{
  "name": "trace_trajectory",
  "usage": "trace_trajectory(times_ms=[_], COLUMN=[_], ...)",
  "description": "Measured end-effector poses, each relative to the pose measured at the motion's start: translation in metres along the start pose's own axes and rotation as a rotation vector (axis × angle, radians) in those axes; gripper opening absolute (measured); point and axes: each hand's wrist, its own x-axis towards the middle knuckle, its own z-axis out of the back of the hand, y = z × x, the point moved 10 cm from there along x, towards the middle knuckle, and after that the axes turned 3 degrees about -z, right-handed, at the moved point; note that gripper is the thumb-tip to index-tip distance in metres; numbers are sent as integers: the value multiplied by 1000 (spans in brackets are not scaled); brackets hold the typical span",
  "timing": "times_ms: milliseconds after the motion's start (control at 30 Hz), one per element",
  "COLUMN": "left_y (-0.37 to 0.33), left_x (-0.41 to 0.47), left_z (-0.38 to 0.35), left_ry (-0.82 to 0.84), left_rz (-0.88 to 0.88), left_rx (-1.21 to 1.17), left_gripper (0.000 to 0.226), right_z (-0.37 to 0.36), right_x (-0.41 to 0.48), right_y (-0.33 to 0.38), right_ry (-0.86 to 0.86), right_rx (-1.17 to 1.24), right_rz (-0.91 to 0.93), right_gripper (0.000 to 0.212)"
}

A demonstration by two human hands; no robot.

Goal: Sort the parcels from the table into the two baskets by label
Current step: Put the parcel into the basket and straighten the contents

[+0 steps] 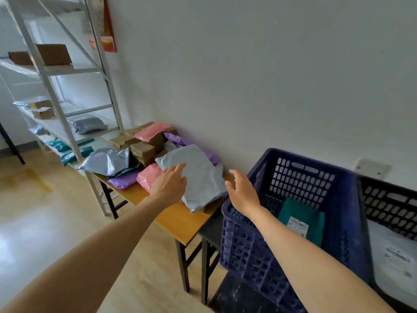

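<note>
A grey plastic parcel (198, 175) lies on top of the pile at the near end of the wooden table (178, 220). My left hand (169, 184) rests on its left edge, fingers spread over it. My right hand (242, 192) hovers open just right of the parcel, apart from it. Pink (147, 177), purple (123, 180) and silver parcels (108, 161) and brown boxes (143, 150) crowd the table behind. The blue basket (248, 245) at the right holds a teal parcel (302, 220) with a white label. The black basket (388, 199) at far right holds a white parcel (392, 260).
A metal shelf rack (65, 123) with boxes and bags stands at the left behind the table. The white wall (248, 75) runs close behind table and baskets. A dark stool (212, 231) sits under the blue basket. Wooden floor lies at the left.
</note>
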Motion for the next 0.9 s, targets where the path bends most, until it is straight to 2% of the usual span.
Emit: trace_trajectory(times_ms=[400, 900], left_y=[155, 249], left_x=[52, 161], left_z=[-18, -115], left_ry=[123, 290], left_rz=[-1, -37], left_rx=[-45, -10], left_gripper=[48, 48], right_z=[-134, -253], right_x=[68, 168], right_y=[61, 19], right_ry=[8, 119], right_rx=[-42, -70], right_rz=[-77, -193], right_gripper=[48, 48])
